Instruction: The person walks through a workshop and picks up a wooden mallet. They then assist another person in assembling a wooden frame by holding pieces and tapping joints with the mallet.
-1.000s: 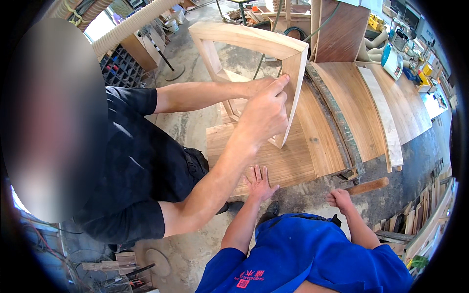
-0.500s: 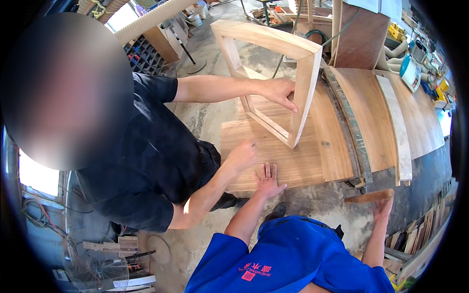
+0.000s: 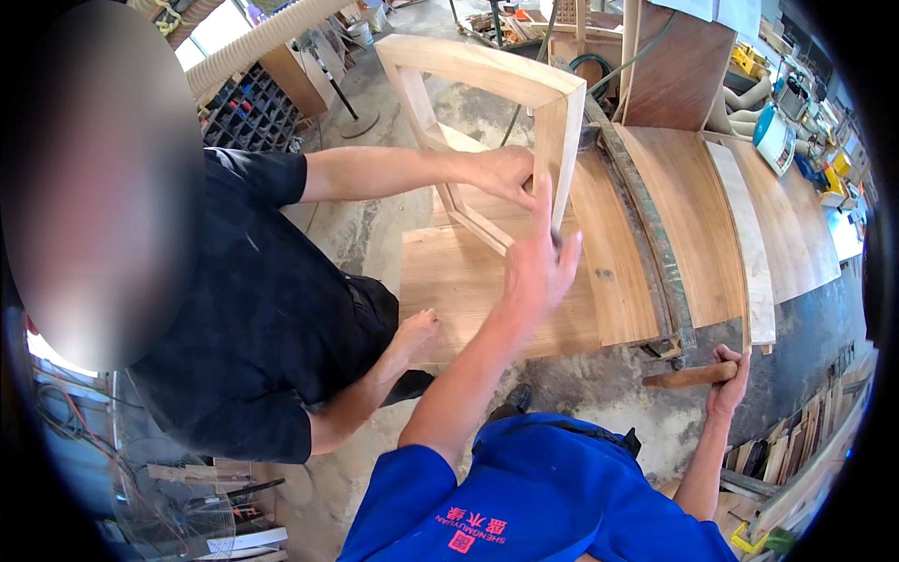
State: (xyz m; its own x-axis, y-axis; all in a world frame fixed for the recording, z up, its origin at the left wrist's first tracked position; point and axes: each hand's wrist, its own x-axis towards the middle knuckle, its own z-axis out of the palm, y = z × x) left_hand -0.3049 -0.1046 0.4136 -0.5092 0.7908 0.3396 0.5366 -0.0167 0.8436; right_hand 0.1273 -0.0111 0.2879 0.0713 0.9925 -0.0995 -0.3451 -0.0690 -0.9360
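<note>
Wooden frame (image 3: 482,68), left hand (image 3: 538,266) now alongside

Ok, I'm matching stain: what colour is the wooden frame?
The frame is pale tan, clearest in the head view.

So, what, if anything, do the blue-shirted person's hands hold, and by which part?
The right hand holds the wooden stick near its right end. The left hand is at the wooden frame; whether it grips cannot be told.

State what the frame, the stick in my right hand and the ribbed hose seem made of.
Frame: wood, apparently unfinished: pale, matt, with faint grain.
Stick: probably wood, brown and dull; finish unclear.
Ribbed hose: likely flexible plastic, cream, evenly ridged, though fabric is possible.
</note>
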